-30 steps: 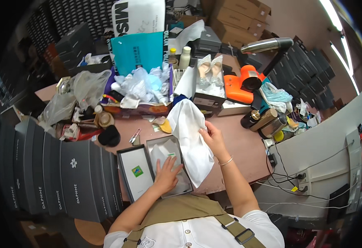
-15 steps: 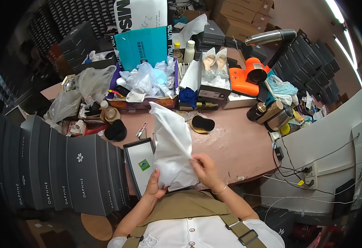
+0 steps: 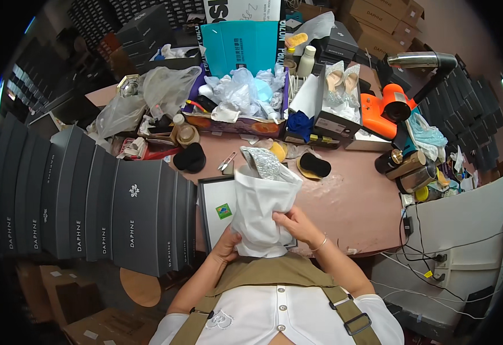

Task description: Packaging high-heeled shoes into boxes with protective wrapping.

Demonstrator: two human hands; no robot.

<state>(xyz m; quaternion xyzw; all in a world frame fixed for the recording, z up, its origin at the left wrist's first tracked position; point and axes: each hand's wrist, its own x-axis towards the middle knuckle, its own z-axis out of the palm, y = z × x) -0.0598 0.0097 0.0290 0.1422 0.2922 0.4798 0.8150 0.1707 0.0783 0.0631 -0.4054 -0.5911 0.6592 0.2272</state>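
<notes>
A white cloth bag (image 3: 263,213) is held upright in front of my body. Out of its mouth sticks a silver glittery shoe (image 3: 261,163), its lower part hidden inside the cloth. My left hand (image 3: 227,244) grips the bag's lower left side, its fingers partly behind the cloth. My right hand (image 3: 298,224) pinches the right side of the bag between thumb and fingers. Behind the bag lies an open dark shoebox part (image 3: 210,195) with a pale inside and a small green sticker (image 3: 223,211).
Stacked dark grey shoeboxes (image 3: 139,213) stand at the left. Small scissors (image 3: 227,161), a black pad (image 3: 190,157) and a black-and-yellow sponge (image 3: 314,165) lie on the pink table (image 3: 357,213). Farther back are a shoebox with glittery shoes (image 3: 343,86) and an orange heat blower (image 3: 386,112).
The bag's top has opened from a tall gathered point, and the silver shoe now shows in its mouth. Both hands still hold the bag. The whole view has shifted.
</notes>
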